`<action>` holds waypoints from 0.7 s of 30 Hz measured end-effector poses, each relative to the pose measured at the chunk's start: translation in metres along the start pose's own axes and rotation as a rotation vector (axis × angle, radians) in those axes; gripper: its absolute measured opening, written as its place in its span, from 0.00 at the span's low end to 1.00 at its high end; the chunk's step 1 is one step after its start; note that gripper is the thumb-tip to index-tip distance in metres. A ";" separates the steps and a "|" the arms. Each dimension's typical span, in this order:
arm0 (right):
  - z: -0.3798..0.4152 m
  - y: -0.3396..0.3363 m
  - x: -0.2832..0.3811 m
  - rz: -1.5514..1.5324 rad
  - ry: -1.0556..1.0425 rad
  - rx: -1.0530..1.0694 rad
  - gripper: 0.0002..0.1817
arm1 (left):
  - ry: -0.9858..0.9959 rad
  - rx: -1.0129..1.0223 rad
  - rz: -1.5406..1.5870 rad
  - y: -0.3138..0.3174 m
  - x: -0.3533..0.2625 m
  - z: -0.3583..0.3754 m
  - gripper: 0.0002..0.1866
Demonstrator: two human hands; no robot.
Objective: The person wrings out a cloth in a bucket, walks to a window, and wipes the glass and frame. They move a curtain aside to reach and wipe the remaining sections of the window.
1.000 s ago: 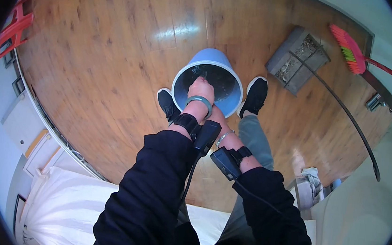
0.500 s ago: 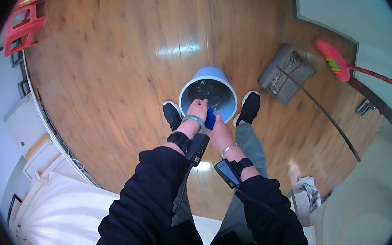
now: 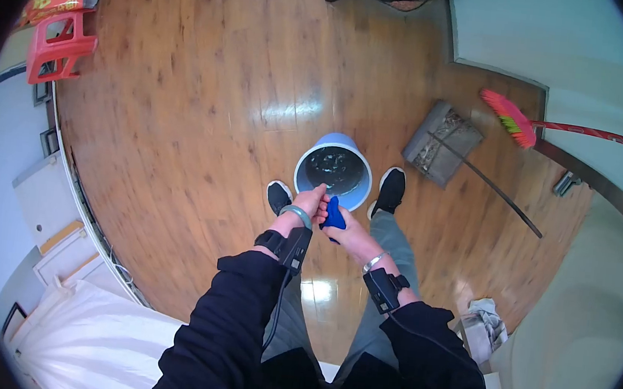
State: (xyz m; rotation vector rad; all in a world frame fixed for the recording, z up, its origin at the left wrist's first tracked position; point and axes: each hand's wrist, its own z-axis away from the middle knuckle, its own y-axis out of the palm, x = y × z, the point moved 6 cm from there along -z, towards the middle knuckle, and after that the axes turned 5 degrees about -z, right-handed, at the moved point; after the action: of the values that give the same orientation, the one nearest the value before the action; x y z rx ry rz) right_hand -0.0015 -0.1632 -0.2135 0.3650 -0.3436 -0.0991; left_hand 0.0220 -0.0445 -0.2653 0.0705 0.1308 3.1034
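A blue bucket (image 3: 357,197) with a pale rim stands on the floor between my feet, with dark water inside. Just over its near rim, a bunched dark-blue cloth (image 3: 334,215) is squeezed between my two hands. My right hand (image 3: 353,235) wraps round the cloth from the right. From the left, my left hand (image 3: 315,203) is closed against the cloth's other side, its fingers curled. Part of the cloth is hidden inside the hands.
Right of the bucket lies a long-handled dustpan (image 3: 442,143), and beyond it a pink broom (image 3: 510,118) leans by the wall. A red plastic stool (image 3: 62,43) stands far left. White fabric (image 3: 103,332) covers something at lower left. A box with cloth (image 3: 485,327) sits lower right.
Both hands have drawn back from the bucket's opening toward its near rim, and more of the blue cloth shows. The view has shifted, bringing dark objects into sight at the top.
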 end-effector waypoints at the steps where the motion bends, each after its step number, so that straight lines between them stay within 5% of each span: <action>1: 0.006 0.003 0.000 -0.022 0.013 0.032 0.24 | 0.006 -0.012 -0.010 0.000 0.003 0.001 0.20; 12: 0.078 0.005 0.002 -0.025 0.085 -0.061 0.21 | 0.500 -0.246 -0.461 0.037 0.019 0.054 0.21; 16: 0.094 -0.001 0.009 -0.151 0.045 -0.105 0.22 | 0.630 -0.078 -0.204 0.059 0.031 0.078 0.22; 21: 0.122 0.006 0.039 0.100 -0.083 -0.035 0.20 | 0.530 -0.019 0.106 0.055 0.044 0.126 0.14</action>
State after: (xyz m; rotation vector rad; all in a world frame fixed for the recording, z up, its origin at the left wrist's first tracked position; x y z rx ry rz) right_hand -0.0072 -0.2043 -0.0918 0.3089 -0.4409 -0.0221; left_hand -0.0178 -0.0871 -0.1338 -0.7685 0.1110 3.1401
